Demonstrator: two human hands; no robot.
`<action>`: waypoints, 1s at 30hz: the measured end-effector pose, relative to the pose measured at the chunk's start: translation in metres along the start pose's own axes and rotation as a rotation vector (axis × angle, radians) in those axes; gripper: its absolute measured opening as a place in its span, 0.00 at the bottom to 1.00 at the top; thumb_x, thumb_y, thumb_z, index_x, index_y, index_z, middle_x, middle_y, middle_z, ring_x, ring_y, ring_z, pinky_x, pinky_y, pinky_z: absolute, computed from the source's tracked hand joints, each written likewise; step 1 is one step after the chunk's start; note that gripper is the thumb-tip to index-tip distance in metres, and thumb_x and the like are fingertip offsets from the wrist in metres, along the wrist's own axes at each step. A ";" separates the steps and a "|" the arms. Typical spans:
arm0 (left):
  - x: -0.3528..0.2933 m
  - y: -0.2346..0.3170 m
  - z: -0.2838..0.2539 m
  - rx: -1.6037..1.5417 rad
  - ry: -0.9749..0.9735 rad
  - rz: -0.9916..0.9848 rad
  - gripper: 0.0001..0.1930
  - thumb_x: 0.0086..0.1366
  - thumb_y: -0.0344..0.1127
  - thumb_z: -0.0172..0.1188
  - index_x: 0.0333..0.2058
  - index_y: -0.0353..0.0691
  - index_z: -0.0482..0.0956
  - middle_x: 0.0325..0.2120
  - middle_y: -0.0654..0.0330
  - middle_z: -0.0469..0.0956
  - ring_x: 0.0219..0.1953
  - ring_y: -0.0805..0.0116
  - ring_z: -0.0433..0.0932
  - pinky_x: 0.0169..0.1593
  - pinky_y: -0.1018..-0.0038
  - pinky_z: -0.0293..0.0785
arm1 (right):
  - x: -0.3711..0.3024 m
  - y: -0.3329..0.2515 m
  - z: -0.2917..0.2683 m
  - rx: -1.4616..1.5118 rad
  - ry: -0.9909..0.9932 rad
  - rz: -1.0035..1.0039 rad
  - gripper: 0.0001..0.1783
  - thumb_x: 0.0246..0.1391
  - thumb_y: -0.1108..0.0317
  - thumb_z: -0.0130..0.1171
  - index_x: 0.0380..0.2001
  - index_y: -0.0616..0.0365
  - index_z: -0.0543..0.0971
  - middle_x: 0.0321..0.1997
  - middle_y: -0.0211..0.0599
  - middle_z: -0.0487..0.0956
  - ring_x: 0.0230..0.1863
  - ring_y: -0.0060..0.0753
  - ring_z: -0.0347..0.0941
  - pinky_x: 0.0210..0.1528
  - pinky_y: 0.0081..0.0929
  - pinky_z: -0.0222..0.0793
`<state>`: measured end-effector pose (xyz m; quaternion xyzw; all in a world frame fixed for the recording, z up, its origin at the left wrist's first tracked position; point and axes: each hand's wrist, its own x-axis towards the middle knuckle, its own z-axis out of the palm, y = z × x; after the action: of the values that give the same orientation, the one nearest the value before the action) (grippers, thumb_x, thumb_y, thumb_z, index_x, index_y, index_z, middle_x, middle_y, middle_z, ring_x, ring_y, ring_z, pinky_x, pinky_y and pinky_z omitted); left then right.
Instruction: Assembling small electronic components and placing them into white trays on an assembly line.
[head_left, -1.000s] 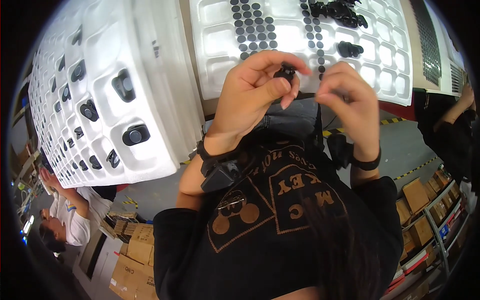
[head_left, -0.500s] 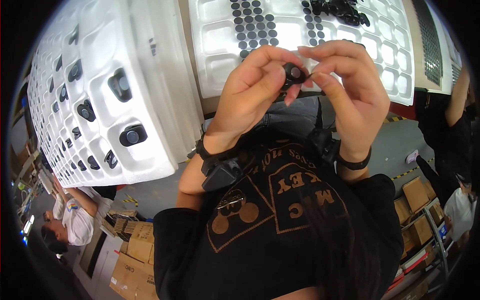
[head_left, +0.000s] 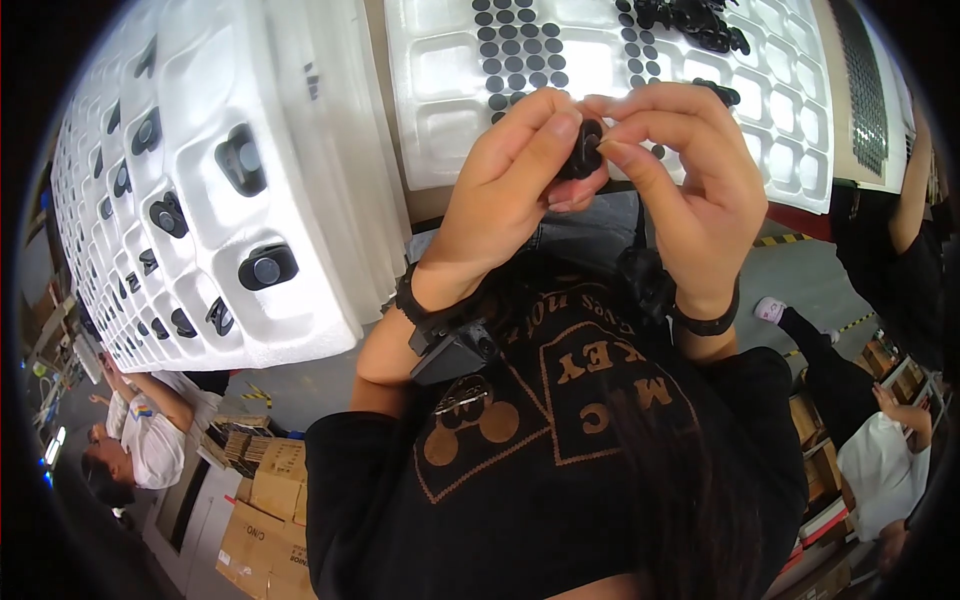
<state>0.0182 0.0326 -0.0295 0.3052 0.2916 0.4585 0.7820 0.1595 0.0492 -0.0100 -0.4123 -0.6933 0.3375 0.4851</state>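
Above the near edge of a white foam tray (head_left: pixel 445 172), my left hand (head_left: pixel 505 195) grips a small black plastic part (head_left: pixel 583 160) with a round pad on its face. The fingers of my right hand (head_left: pixel 695 165) are pinched against that part, with the thumb tip at the pad. Whatever lies between those fingertips is hidden. Rows of dark round discs (head_left: pixel 515 48) cover part of the tray beyond my hands, with a second group of discs (head_left: pixel 640 50) further right. A heap of black parts (head_left: pixel 705 25) lies behind them.
At left stands a stack of white foam trays (head_left: pixel 310 325), its top cells holding black padded parts (head_left: pixel 267 267). A perforated dark sheet (head_left: pixel 865 110) lies at far right. Cardboard boxes (head_left: pixel 265 540) sit behind me; one person (head_left: pixel 155 440) is at left, others (head_left: pixel 885 460) at right.
The black part has turned more edge-on in my left hand. My right fingertips have moved left, from beside the part onto its face. At right, a person has shifted position.
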 end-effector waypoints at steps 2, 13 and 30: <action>-0.001 0.000 -0.001 -0.003 0.001 -0.001 0.15 0.65 0.41 0.37 0.37 0.34 0.64 0.18 0.65 0.61 0.19 0.79 0.56 0.23 0.84 0.53 | -0.001 -0.003 -0.001 0.012 -0.030 0.031 0.05 0.36 0.82 0.57 0.22 0.65 0.74 0.30 0.37 0.73 0.32 0.29 0.71 0.33 0.18 0.65; 0.002 0.003 -0.005 -0.011 -0.081 0.033 0.13 0.65 0.40 0.37 0.36 0.34 0.63 0.19 0.64 0.62 0.20 0.79 0.57 0.24 0.83 0.53 | 0.005 -0.012 0.011 0.326 0.174 0.282 0.06 0.38 0.83 0.55 0.25 0.67 0.73 0.33 0.40 0.72 0.42 0.34 0.69 0.43 0.25 0.64; 0.006 0.026 0.020 -0.119 0.019 0.000 0.07 0.64 0.33 0.38 0.39 0.38 0.60 0.22 0.61 0.66 0.20 0.80 0.58 0.26 0.83 0.58 | 0.024 -0.018 -0.021 -0.225 -0.008 -0.039 0.16 0.37 0.78 0.58 0.36 0.64 0.74 0.42 0.39 0.73 0.43 0.31 0.69 0.44 0.23 0.64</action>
<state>0.0213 0.0435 0.0016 0.2535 0.2712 0.4778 0.7961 0.1711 0.0648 0.0212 -0.4493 -0.7366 0.2496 0.4396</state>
